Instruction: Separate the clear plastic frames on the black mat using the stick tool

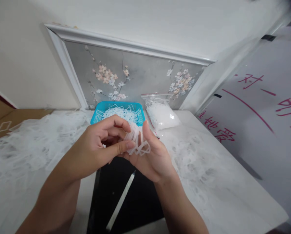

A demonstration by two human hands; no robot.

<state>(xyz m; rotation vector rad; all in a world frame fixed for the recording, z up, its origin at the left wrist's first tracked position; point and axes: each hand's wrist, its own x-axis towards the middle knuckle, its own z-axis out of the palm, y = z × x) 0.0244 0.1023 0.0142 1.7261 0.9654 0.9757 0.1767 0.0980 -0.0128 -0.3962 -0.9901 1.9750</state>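
Between my two hands is a bunch of thin, translucent white plastic frames [138, 144], fanned out like loops. My left hand [103, 141] pinches the bunch from the left, its thumb across the front and its fingers curled behind. My right hand [154, 154] cups the bunch from below and the right, thumb pointing up beside it. Both hands hover above a black mat [140, 198]. On the mat lies a slim whitish tool [121, 200] with a dark pointed tip. Parts of the fingers behind the bunch are hidden.
Behind the hands stands a blue basket [103, 104] of similar frames, beside a clear zip bag [162, 115] of white pieces. Loose frames [26, 146] heap on the left; more translucent pieces [196, 156] spread right. A cardboard box [21, 115] and a written whiteboard [264, 130] flank the table.
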